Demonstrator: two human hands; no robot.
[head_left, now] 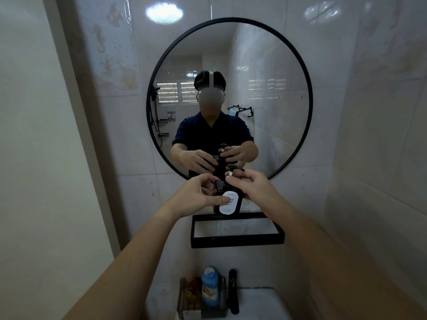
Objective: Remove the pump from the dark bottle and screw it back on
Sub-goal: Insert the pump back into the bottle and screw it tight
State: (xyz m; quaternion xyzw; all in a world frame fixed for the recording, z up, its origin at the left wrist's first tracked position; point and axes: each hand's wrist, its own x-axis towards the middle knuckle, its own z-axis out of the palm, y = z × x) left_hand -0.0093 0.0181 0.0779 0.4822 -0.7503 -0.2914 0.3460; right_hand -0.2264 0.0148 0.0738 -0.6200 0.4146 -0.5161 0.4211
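Gripping the dark bottle (227, 199), label partly reading "ND AP", left hand (198, 197); right hand (251, 184) pinches pump (231, 169).

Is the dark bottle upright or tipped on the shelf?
Upright: the dark bottle stands on the black shelf, label level, pump on top, both hands around it.
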